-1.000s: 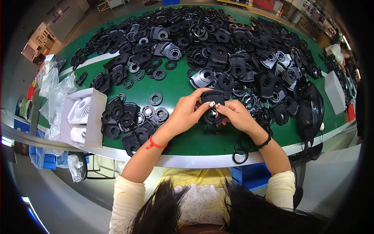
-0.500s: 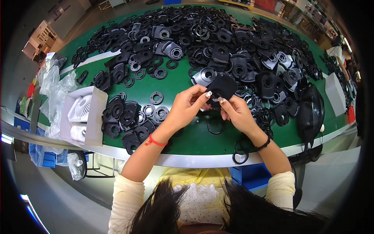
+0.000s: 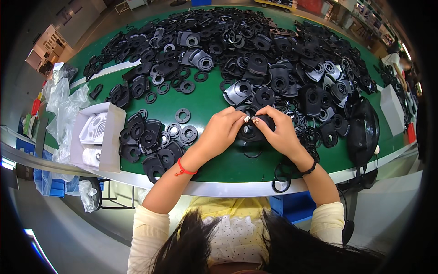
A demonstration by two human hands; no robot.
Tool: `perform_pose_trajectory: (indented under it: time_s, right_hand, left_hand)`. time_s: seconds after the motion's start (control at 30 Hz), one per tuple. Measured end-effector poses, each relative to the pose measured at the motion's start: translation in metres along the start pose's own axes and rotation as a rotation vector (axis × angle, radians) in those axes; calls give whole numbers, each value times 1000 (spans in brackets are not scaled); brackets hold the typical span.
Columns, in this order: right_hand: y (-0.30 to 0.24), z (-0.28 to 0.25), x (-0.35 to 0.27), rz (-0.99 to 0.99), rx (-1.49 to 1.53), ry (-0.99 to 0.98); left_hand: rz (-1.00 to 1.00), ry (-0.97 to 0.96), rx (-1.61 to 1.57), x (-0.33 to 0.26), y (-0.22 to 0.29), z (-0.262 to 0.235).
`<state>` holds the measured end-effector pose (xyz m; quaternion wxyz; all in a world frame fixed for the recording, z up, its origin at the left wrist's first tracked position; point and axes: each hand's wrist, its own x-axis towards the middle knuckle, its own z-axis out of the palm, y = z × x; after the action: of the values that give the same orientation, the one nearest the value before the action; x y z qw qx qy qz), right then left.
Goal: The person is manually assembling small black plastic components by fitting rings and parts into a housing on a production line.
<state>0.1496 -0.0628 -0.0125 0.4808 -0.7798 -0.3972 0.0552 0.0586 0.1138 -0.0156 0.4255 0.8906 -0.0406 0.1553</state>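
Between my two hands, above the green table top (image 3: 219,169), is a black plastic housing (image 3: 248,132) with a round opening. My left hand (image 3: 221,131) pinches its left side, fingers wrapped behind. On the other side my right hand (image 3: 282,133) grips it, and both thumb tips meet near its upper middle. Part of the housing is hidden by my fingers. A thin black ring (image 3: 252,157) lies on the table just below it. Beyond my fingertips lies a shiny grey-black housing (image 3: 238,92). Another pair of black rings (image 3: 282,185) sits by the table's front edge.
A large heap of black housings and rings (image 3: 258,64) covers the far table. Smaller housings (image 3: 149,137) cluster at left, beside a white box (image 3: 112,137) holding a white fan (image 3: 95,128). A black bag (image 3: 363,132) lies at right. Another person (image 3: 395,61) is at far right.
The housing in my hands has turned and tilted down toward the table, showing its round opening. Both hands have shifted, and my thumbs have come closer together.
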Motion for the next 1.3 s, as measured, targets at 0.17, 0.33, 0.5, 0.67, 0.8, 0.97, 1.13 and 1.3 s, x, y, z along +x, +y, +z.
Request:
perform_pose_trajectory:
  time_s: [0.17, 0.33, 0.5, 0.67, 0.8, 0.97, 1.13, 1.3]
  right_hand:
    - [-1, 6, -3, -37, 13, -27]
    - [-6, 4, -6, 43, 21, 53]
    - [0, 7, -5, -30, 35, 34]
    - [3, 7, -6, -33, -5, -62]
    - [4, 8, -7, -65, -6, -75]
    - [0, 8, -7, -56, 11, -96]
    - [-9, 8, -8, -59, 20, -77]
    - [-8, 11, -12, 18, 96, 31]
  left_hand:
    - [14, 69, 60, 1, -8, 2]
    - [-29, 124, -130, 3, 3, -4]
    - [43, 122, -107, 1, 0, -3]
    - [133, 67, -37, 0, 0, 0]
    - [149, 35, -11, 1, -2, -1]
    - [114, 19, 3, 1, 2, -3]
    - [111, 18, -10, 0, 3, -5]
    - [-54, 58, -220, 3, 5, -3]
